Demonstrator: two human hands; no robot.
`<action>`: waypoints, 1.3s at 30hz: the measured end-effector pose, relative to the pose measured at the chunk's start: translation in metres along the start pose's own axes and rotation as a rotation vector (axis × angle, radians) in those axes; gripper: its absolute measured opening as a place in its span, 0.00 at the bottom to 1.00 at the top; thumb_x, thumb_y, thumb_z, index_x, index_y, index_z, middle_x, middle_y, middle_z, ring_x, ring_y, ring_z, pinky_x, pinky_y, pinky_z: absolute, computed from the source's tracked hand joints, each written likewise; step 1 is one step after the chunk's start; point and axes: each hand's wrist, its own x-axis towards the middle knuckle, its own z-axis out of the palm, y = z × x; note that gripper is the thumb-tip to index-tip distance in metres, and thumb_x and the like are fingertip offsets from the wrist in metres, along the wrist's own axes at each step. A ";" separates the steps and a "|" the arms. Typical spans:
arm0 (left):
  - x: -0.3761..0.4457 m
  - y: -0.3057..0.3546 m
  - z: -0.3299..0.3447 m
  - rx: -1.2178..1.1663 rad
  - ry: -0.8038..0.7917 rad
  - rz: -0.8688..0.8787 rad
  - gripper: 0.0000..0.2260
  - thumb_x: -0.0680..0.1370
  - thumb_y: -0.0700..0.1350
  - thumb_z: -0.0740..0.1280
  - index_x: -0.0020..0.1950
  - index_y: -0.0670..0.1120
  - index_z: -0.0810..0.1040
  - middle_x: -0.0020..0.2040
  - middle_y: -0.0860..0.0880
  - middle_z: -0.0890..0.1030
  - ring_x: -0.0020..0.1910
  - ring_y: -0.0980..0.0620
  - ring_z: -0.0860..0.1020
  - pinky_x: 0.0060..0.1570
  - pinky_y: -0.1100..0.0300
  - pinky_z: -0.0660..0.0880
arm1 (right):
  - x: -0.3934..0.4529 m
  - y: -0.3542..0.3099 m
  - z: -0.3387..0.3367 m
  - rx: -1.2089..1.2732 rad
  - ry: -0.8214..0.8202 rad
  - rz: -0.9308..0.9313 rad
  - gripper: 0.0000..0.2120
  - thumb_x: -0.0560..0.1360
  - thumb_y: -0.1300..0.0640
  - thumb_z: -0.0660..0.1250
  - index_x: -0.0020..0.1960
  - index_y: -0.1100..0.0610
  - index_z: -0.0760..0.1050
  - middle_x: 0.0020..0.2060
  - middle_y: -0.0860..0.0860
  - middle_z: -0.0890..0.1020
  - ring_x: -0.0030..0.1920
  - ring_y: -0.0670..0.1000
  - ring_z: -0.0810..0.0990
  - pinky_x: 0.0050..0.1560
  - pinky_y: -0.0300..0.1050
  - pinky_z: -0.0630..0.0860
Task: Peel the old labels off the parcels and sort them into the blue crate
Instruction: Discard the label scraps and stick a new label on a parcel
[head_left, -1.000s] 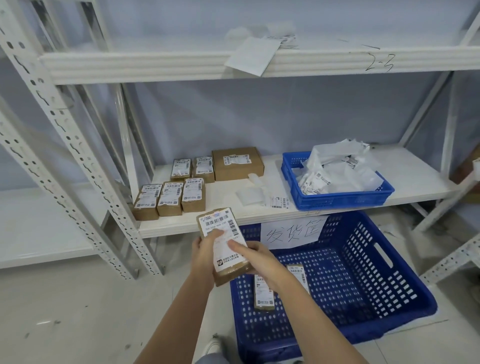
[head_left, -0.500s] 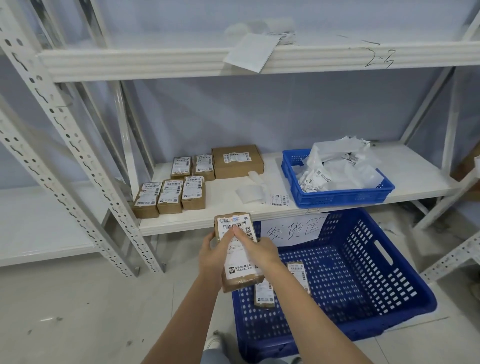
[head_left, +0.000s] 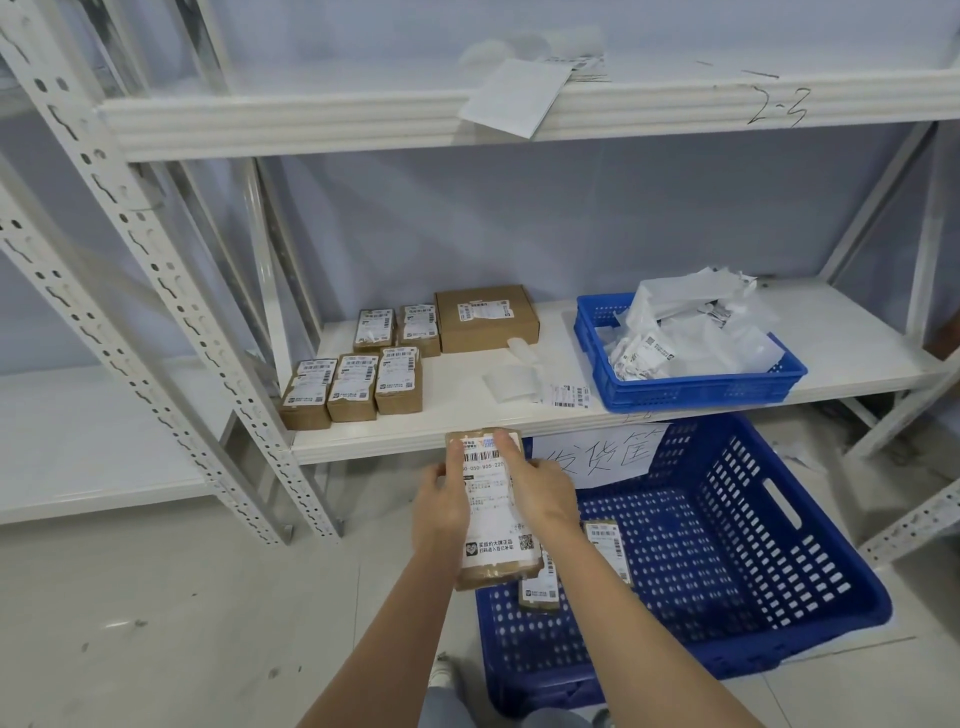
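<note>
Parcel (head_left: 493, 512), a small brown box with a white label facing up, sits between both hands above the near-left corner of the big blue crate (head_left: 727, 545): the left hand (head_left: 441, 506) curls round its left edge, and the right hand (head_left: 543, 493) grips the right edge with its fingers (head_left: 508, 451) stretched up over the label's top corner. Below the right wrist, two labelled parcels (head_left: 608, 551) lie inside the crate; beyond the fingertips, more parcels (head_left: 353, 387) sit on the white shelf (head_left: 467, 431), with a smaller blue tray (head_left: 691, 389) of peeled paper to their right.
</note>
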 end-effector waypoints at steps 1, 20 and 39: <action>0.002 -0.001 0.001 0.013 -0.008 -0.005 0.19 0.79 0.67 0.55 0.51 0.54 0.73 0.45 0.50 0.83 0.45 0.48 0.83 0.55 0.47 0.79 | 0.000 0.001 0.001 -0.024 0.034 -0.018 0.35 0.70 0.24 0.57 0.42 0.57 0.77 0.43 0.52 0.81 0.44 0.52 0.80 0.54 0.53 0.76; 0.013 0.001 0.001 -0.018 -0.069 -0.126 0.26 0.75 0.65 0.67 0.56 0.43 0.79 0.47 0.46 0.84 0.43 0.47 0.84 0.44 0.53 0.81 | -0.010 0.006 -0.002 -0.006 -0.026 0.099 0.42 0.71 0.23 0.45 0.45 0.57 0.80 0.43 0.54 0.83 0.44 0.53 0.81 0.50 0.49 0.75; 0.013 -0.024 0.011 0.027 -0.148 -0.255 0.25 0.72 0.63 0.72 0.49 0.39 0.80 0.42 0.43 0.84 0.43 0.45 0.83 0.55 0.49 0.80 | -0.010 0.050 -0.007 0.239 -0.211 0.161 0.33 0.61 0.41 0.80 0.57 0.57 0.74 0.47 0.49 0.84 0.48 0.47 0.83 0.51 0.43 0.79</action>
